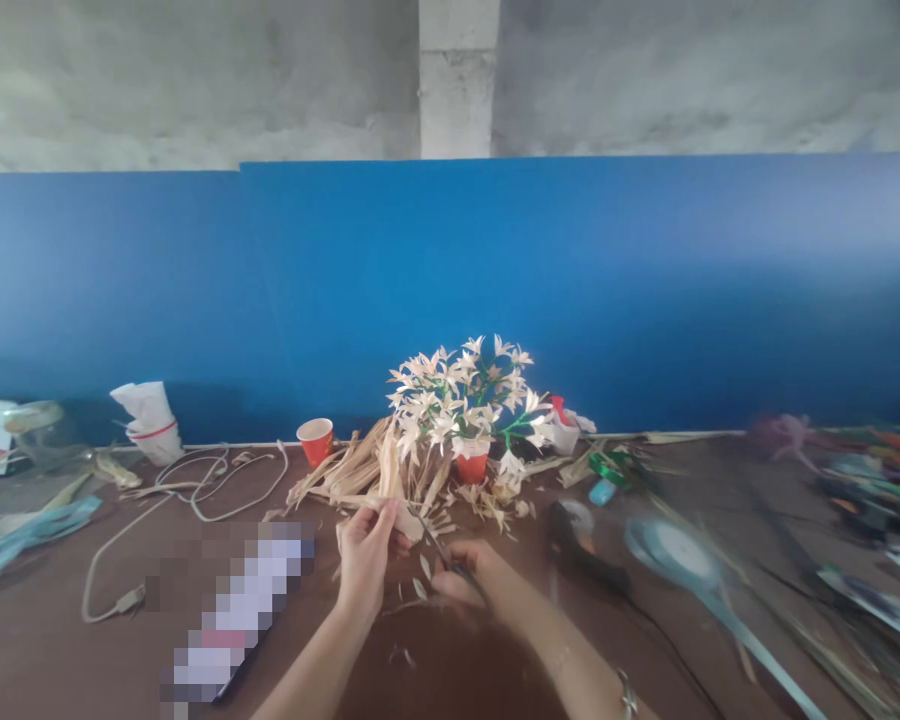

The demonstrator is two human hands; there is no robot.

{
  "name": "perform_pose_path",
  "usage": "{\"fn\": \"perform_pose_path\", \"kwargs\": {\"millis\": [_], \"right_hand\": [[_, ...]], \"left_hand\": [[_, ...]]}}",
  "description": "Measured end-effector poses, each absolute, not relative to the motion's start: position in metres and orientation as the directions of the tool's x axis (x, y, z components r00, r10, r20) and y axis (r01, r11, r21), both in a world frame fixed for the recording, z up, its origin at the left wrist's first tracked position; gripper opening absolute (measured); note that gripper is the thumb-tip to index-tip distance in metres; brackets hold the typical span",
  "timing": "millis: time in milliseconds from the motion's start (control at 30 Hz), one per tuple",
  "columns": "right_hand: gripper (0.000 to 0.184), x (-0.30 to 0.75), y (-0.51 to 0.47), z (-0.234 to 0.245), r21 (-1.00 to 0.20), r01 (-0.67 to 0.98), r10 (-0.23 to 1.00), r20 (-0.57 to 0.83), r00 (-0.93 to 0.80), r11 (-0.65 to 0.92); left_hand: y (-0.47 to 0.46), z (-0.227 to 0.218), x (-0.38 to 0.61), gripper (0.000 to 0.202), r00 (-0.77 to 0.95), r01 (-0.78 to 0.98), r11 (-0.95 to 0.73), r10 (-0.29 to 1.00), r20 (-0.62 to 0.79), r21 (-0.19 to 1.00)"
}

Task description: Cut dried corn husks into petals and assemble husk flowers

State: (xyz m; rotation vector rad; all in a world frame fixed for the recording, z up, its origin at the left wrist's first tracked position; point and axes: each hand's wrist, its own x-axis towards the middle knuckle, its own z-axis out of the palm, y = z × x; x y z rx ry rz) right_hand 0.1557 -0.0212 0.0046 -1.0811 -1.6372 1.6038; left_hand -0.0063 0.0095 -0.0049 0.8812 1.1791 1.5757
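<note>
My left hand (365, 553) is closed on a pale dried husk strip (407, 524) just above the brown table (60, 660). My right hand (466, 575) is closed on a pair of scissors (436, 545), whose blades reach up to the strip. Small cut husk bits (422, 587) lie between and below the hands. Just behind them lies a pile of dried husks (352, 472). A bouquet of cream husk flowers (465, 395) stands in a red cup (472, 467) beyond the pile.
A second red cup (316, 440), a white cable (195, 490), stacked white cups (152, 425), a dark glue gun (581, 555) and ribbon rolls (671, 550) lie on the table. A blue board (495, 290) backs the table.
</note>
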Motion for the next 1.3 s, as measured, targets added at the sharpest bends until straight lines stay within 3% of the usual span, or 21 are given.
{"fn": "perform_pose_path", "kwargs": {"millis": [333,600,967,1300], "right_hand": [[0.037,0.154,-0.023,0.011,-0.984,0.177,0.885,-0.103,-0.453,-0.024],[0.039,0.154,-0.023,0.011,-0.977,0.214,0.886,-0.09,-0.456,0.011],[0.035,0.156,-0.019,0.003,-0.962,0.234,0.884,0.017,-0.468,0.142],[0.032,0.157,-0.02,0.007,-0.967,0.251,0.88,-0.077,-0.469,0.05]], "left_hand": [[0.01,-0.004,-0.007,0.031,-0.264,-0.275,-0.115,0.964,0.04,0.954],[0.014,0.0,-0.01,0.034,-0.264,-0.397,-0.015,0.959,-0.099,0.918],[0.012,0.004,-0.012,0.031,-0.246,-0.29,-0.008,0.967,-0.066,0.957],[0.012,0.008,-0.015,0.036,-0.225,-0.223,0.01,0.972,-0.062,0.975]]}}
